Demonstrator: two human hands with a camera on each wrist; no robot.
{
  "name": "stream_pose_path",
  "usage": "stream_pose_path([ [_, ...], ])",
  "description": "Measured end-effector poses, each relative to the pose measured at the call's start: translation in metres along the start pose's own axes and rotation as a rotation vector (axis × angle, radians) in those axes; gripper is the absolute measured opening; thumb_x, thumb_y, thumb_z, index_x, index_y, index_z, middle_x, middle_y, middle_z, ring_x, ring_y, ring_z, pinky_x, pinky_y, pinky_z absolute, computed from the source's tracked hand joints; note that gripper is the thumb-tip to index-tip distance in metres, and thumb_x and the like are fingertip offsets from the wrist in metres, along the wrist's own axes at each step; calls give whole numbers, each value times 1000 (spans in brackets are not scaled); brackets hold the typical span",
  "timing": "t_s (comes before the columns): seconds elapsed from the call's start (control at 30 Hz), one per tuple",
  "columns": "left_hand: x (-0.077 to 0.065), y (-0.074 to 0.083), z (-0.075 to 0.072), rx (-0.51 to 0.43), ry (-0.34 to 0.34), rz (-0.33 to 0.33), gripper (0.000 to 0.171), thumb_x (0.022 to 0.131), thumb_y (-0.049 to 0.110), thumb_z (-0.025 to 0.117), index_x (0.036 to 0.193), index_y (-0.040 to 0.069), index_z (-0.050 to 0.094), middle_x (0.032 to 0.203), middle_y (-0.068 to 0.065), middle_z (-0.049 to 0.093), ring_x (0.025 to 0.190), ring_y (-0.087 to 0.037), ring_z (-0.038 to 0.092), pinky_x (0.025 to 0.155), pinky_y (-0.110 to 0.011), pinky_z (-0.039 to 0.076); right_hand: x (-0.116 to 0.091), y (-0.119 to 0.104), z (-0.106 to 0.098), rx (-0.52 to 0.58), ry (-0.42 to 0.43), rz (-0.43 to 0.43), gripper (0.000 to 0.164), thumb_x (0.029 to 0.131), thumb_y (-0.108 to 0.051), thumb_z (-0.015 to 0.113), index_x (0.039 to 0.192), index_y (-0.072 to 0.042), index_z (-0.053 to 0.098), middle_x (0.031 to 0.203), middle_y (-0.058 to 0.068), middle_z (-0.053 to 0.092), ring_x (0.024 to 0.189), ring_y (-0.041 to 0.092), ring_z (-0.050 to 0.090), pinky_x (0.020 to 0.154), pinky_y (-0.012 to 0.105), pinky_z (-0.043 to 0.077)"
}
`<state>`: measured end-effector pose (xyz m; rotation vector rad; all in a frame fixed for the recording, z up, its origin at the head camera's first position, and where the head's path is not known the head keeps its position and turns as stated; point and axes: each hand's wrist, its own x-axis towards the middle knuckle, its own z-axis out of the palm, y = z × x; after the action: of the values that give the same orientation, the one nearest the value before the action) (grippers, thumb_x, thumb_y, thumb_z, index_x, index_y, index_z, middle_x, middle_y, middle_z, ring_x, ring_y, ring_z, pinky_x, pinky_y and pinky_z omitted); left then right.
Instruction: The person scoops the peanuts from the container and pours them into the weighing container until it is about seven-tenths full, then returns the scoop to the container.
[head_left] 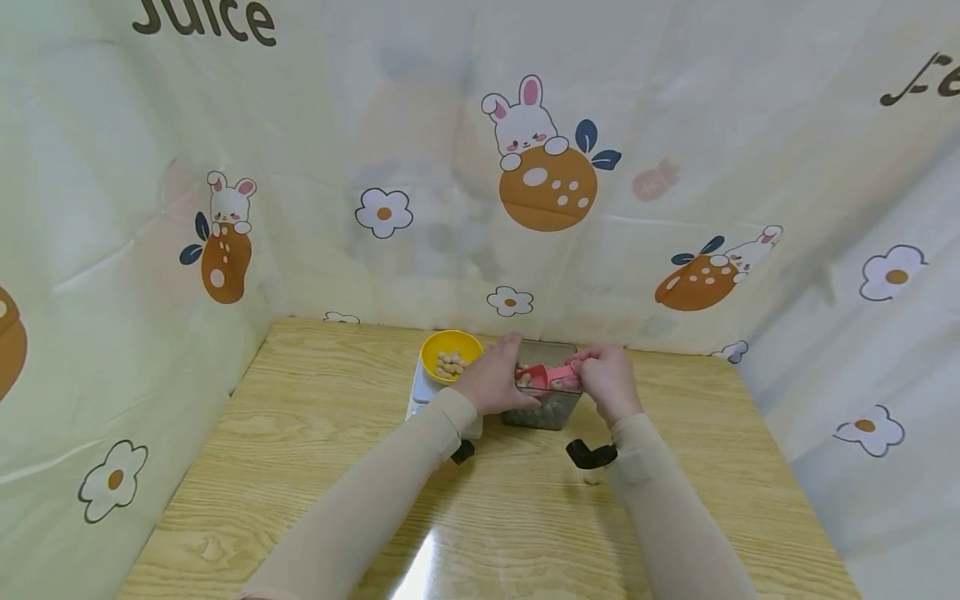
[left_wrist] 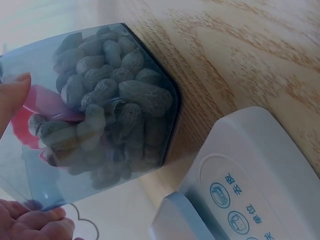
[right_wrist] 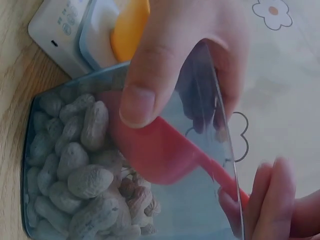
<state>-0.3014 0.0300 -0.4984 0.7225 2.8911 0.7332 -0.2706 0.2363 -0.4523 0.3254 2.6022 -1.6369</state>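
Both hands are gripping in the head view: the left hand (head_left: 491, 379) clasps the left side of a clear, grey-tinted container (head_left: 553, 412), while the right hand (head_left: 609, 383), at three o'clock from it, pinches the handle of a red scoop (head_left: 536, 377) that sits inside. Between nine and ten o'clock from the container, a yellow bowl (head_left: 457, 340) rests on a white scale (head_left: 424, 392) with peanuts (head_left: 450, 365) in it. A small pale piece (head_left: 591, 478), too blurred to name, lies at five o'clock on the wood-grain bench (head_left: 330, 408); a printed sheet (head_left: 442, 275) hangs at twelve. In the left wrist view the picture is turned sideways, with the container's base toward the right and peanuts heaped thickly against it. The left thumb shows at nine o'clock on the wall, the fingers near eight by the rim; the scoop's mouth meets the peanuts near the thumb, and the scale's button panel shows at four. In the right wrist view the left hand straddles the rim between twelve and one, thumb outside the near wall, fingers showing through beyond. The right hand holds the scoop handle at four o'clock, the peanuts fill eight, and the bowl peeks out at eleven.
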Motion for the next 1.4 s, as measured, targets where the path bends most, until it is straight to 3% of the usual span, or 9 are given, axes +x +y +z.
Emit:
stream_pose_path([
  [0.37,-1,-1,-2,4,-9,2,122,83,61,88,170,6,23,177,-13,31,161,-34,39,134,-43,34,-5,-2,2,108,39,46,34,111,-9,53,134,12,66,132,26,66,73,5,71,74,20,65],
  [0.47,-1,-1,-2,3,-8,3,122,83,61,88,170,7,23,177,-13,32,160,-34,40,133,-43,35,-5,0,2,48,45,2,31,110,-10,56,128,10,71,121,24,71,71,7,72,73,24,67],
  [0.63,0,0,0,3,-11,3,122,82,62,88,170,7,23,177,-13,32,160,-34,41,133,-43,36,-6,0,5,-116,16,-142,26,110,-10,56,115,5,77,94,17,77,68,14,74,75,43,69],
  [0.77,0,-1,0,-2,-11,2,122,82,62,88,170,8,23,178,-13,31,160,-34,40,133,-43,36,-7,-2,6,-159,20,-172,27,109,-8,54,111,5,77,93,19,78,66,14,73,75,48,69],
  [0.9,0,-1,0,-2,-11,-7,122,82,62,88,170,9,23,178,-11,31,160,-33,40,132,-42,37,-8,-3,5,-122,54,-99,29,107,-7,54,117,8,77,107,23,76,66,9,69,69,33,67],
  [1.03,0,-2,0,1,-17,-11,122,82,63,88,170,9,23,178,-11,31,160,-33,41,132,-42,37,-8,-1,5,2,86,1,30,107,-7,55,123,8,75,115,21,73,67,6,67,66,20,62],
  [1.2,0,-2,0,2,-13,-11,122,82,64,87,170,9,23,178,-12,31,160,-33,40,132,-43,36,-10,0,2,171,97,47,32,108,-5,54,129,13,70,110,18,70,66,4,72,71,20,65],
  [1.4,-1,-1,-1,8,-3,-13,122,82,64,88,170,9,24,177,-11,33,160,-34,41,132,-43,37,-9,3,-3,256,112,57,34,109,-3,54,135,16,64,114,19,69,65,1,72,72,18,65],
])
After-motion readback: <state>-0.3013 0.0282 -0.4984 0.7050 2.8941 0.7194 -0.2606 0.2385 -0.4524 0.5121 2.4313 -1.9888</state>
